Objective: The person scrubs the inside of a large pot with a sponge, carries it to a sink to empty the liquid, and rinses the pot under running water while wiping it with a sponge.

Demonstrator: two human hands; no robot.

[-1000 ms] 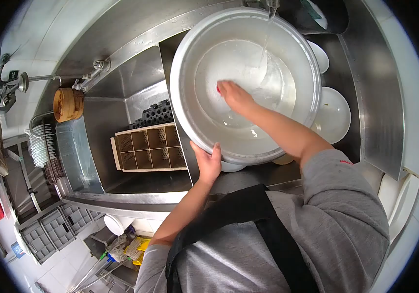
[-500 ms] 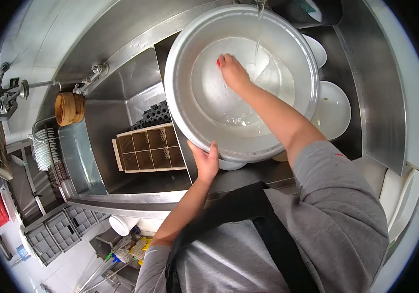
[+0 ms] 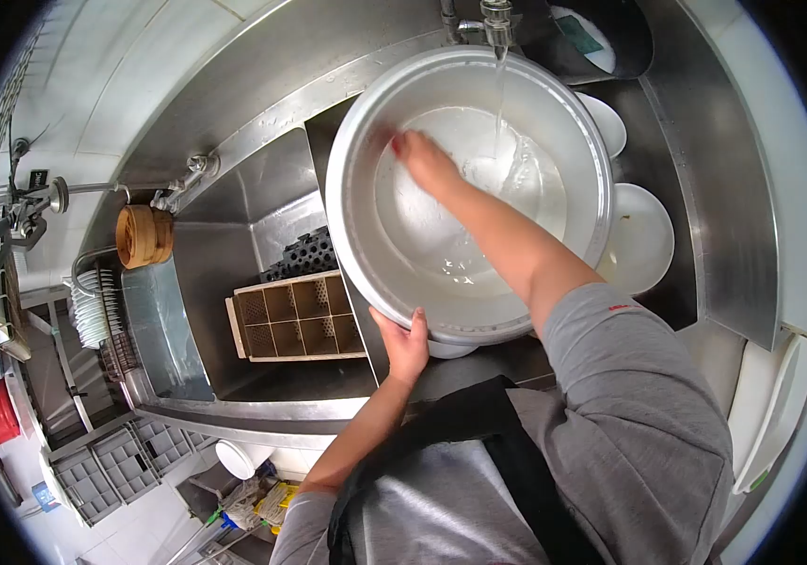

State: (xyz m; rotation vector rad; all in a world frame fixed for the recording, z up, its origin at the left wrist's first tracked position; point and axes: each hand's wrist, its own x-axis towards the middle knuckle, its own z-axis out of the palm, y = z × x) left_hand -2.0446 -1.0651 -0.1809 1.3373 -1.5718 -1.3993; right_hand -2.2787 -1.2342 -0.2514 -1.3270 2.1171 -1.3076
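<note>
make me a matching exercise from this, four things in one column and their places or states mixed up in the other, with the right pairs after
Things
1. left hand
2. right hand
3. tap
4. divided rack

Places or states
A. running, its water falling into the basin
B. in a sink compartment beside the basin
C. at the basin's outer rim, nearest the person's body
D. reaching inside the basin, blurred

Right pairs
1-C
2-D
3-A
4-B

right hand (image 3: 425, 162) inside basin (image 3: 354, 193)
</note>
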